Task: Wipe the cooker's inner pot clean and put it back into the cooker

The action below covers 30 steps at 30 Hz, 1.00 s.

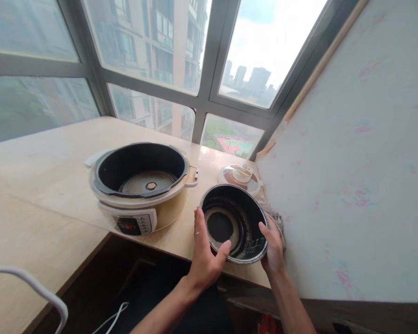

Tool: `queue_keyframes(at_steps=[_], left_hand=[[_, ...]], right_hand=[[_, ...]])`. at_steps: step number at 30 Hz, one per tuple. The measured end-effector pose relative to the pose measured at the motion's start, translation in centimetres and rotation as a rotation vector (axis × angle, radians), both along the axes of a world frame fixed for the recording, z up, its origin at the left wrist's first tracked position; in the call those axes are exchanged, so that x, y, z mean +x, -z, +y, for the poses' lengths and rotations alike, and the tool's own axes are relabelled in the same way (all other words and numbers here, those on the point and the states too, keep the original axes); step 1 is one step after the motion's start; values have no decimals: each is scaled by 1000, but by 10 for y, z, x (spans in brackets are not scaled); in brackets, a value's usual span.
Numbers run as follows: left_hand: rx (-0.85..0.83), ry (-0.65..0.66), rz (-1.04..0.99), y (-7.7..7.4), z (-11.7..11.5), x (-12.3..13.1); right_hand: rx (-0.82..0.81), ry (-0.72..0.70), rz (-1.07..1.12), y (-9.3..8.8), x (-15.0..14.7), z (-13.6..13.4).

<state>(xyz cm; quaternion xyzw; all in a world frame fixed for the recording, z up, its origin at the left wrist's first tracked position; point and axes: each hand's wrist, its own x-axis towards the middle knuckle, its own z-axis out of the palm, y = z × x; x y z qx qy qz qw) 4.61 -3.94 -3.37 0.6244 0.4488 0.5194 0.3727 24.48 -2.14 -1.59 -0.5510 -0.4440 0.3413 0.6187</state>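
Observation:
Between my hands is a black inner pot [249, 208], tilted toward me so its inside shows, with a worn ring on the bottom and level marks on the wall. My left hand [207, 260] grips its near left rim, thumb over the edge inside. My right hand [273, 243] holds the right side, thumb on the rim and the other fingers mostly hidden behind. To the left stands the cream electric pressure cooker base [170, 211], lidless, its dark cavity showing a metal heating plate [149, 182].
A cooker lid [242, 176] lies behind the pot near the window. A crumpled grey cloth [280, 227] sits by the flowered wall [348, 199]. The wooden counter [48, 185] has a front edge on my side. A white cable [38, 285] curves at lower left.

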Motion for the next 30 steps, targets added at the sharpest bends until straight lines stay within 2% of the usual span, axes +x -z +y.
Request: queue_keyframes(at_steps=[3,7,10,15,19,23,27,30], left_hand=[[77,28,-8,-14,-1,3],[179,65,-48,-44,1,3],[280,95,-60,-70,4,0],[461,118,-68,-110,8,-16],[586,68,-45,-134,13,-39],[627,-4,-43,-151,17,-72],[633,-69,-72,-166,26,-108],[617,-74,-169,-176,39,-135]], right_hand=[[-1,68,121,-16,0,-11],[41,180,236,-51,-3,-22],[143,219,140,-71,-3,-29],[355,181,-36,-96,-7,-30],[446,175,-78,-121,-25,-20],[483,117,-82,-145,-54,-3],[519,59,-39,-164,-87,23],[505,-57,37,-177,-116,47]])
